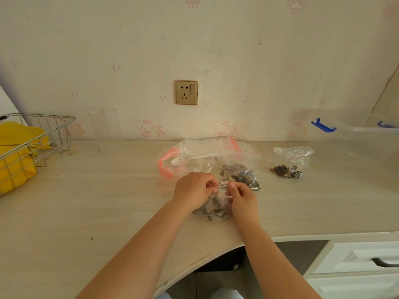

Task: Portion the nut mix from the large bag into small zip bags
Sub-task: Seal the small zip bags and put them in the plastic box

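Observation:
My left hand [194, 189] and my right hand [243, 198] both pinch the top strip of a small zip bag [213, 209] holding dark nut mix, which rests on the counter between them. Just behind it lies another small bag of nut mix [240, 173] with a red zip line. A third small filled bag [290, 162] sits further right. The large clear bag [183, 160] with a pink seal lies flat at the back, and a white slotted spoon [190, 159] rests on it.
A wire basket [38, 134] with a yellow cloth stands at the left. A clear glass [103, 124] is by the wall. A clear container with blue clips [349, 132] sits at the back right. The counter edge [216, 253] curves near me above a white drawer [367, 257].

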